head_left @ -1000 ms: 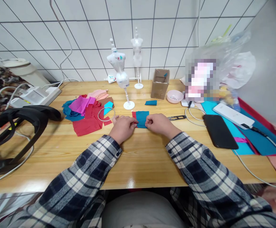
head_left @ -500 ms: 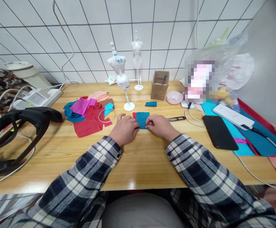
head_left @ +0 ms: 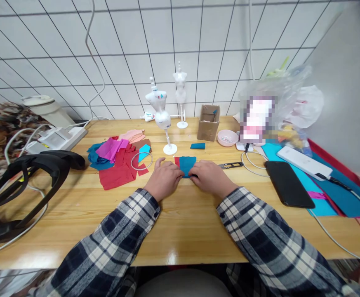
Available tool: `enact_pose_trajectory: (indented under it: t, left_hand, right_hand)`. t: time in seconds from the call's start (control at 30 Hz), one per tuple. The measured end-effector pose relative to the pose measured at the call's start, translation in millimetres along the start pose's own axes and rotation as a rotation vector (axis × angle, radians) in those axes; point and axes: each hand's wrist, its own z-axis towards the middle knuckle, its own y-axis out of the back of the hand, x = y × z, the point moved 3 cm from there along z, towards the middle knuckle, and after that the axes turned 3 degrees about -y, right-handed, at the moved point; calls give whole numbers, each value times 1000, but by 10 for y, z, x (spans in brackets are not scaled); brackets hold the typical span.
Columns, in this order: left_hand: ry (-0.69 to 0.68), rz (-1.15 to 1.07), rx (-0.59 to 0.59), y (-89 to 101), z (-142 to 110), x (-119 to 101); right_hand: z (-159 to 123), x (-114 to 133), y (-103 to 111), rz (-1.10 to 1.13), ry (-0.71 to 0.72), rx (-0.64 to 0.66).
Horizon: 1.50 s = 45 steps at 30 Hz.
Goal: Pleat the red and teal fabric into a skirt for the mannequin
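A small teal fabric piece (head_left: pixel 187 165) lies on the wooden table, with a red fabric strip (head_left: pixel 176 161) showing along its left edge. My left hand (head_left: pixel 165 178) is closed, its fingertips at the teal piece's lower left corner. On the lower right edge, my right hand (head_left: pixel 212 177) pinches the same piece, fingers curled together. The fingertips partly cover the near edge of the cloth. Just right of my right hand lie black thread snips (head_left: pixel 233 165). A metal ring (head_left: pixel 142 161) rests on red scraps left of my left hand.
Two white dress forms (head_left: pixel 161 111) stand at the back, near a cardboard box (head_left: pixel 208 130) and a pink bowl (head_left: pixel 227 137). Scrap fabric (head_left: pixel 118 175) lies left, beside a black headset (head_left: pixel 59 173). A black phone (head_left: pixel 289 185), cables and fabric sheets occupy the right.
The view has tilted, so everything appears lower. My right fingers have shifted slightly toward the near edge of the teal fabric; my left hand stays at its lower left corner.
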Motion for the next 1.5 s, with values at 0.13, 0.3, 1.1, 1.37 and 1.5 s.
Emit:
enact_pose_trajectory:
  t: [0.13,0.3,1.1,1.37,1.5]
  left_hand:
    - [19,-34,0,20,-12,-1]
    - [53,-43,-4,33,-33,-5]
    - [97,-152,-84,54,-90,43]
    - [185,-402,-183,14,-99,93]
    - [312,-581,-277,-52,-121,205]
  right_hand:
    - [4,45,10,-26,-8,5]
    - [17,87,-11,-15,-69,-43]
    - [0,155,16,196,-97,-155]
    - [25,80,-21,488,-140,-244]
    - [31,7,-58,910,-152,-260]
